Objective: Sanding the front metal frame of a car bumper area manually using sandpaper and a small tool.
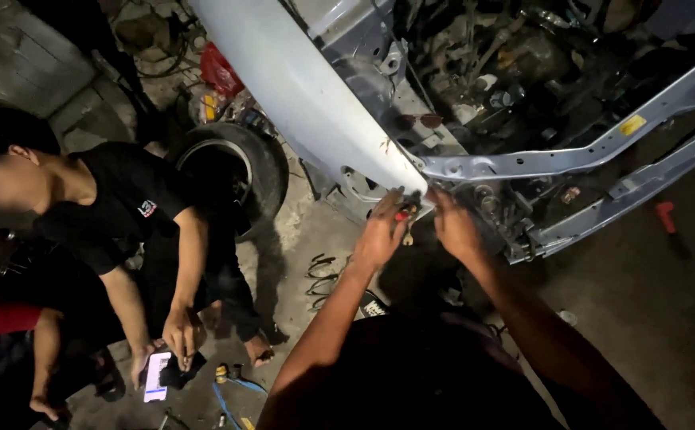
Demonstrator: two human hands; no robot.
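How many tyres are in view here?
1. A single black tyre lies on the concrete floor, left of the pale car fender and beside the crouching person in black. Others may be hidden behind the car.

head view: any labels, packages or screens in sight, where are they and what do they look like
Phone screen: lit, pale rectangle, bottom left on the floor, under a seated person's hand.
Yellow sticker: small tilted rectangle on the grey front crossbar of the car, right.
Red bag: crumpled, on the floor behind the tyre, upper left.

Concrete floor (642, 302) — tyre (236, 171), coil spring (322, 275), phone (157, 376).
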